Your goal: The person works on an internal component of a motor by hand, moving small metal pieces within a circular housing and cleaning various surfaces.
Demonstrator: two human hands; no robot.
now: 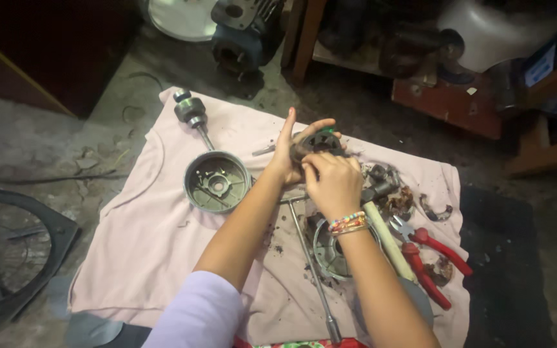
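My left hand (pixel 289 151) cradles a small round dark metal motor part (pixel 320 142) above the pink cloth (pixel 149 245), fingers spread around its far side. My right hand (pixel 331 182), with beaded bracelets at the wrist, grips the near side of the same part, fingers curled over it. Both hands hold it a little above the cloth, near the cloth's middle.
A grey round motor housing (pixel 217 182) lies left of the hands, a rotor with shaft (pixel 191 111) behind it. A long T-handle wrench (pixel 311 264), a wooden-handled hammer (pixel 388 238), red pliers (pixel 430 254) and rusty fragments (pixel 401 200) lie to the right. A fan guard (pixel 8 251) rests on the floor at left.
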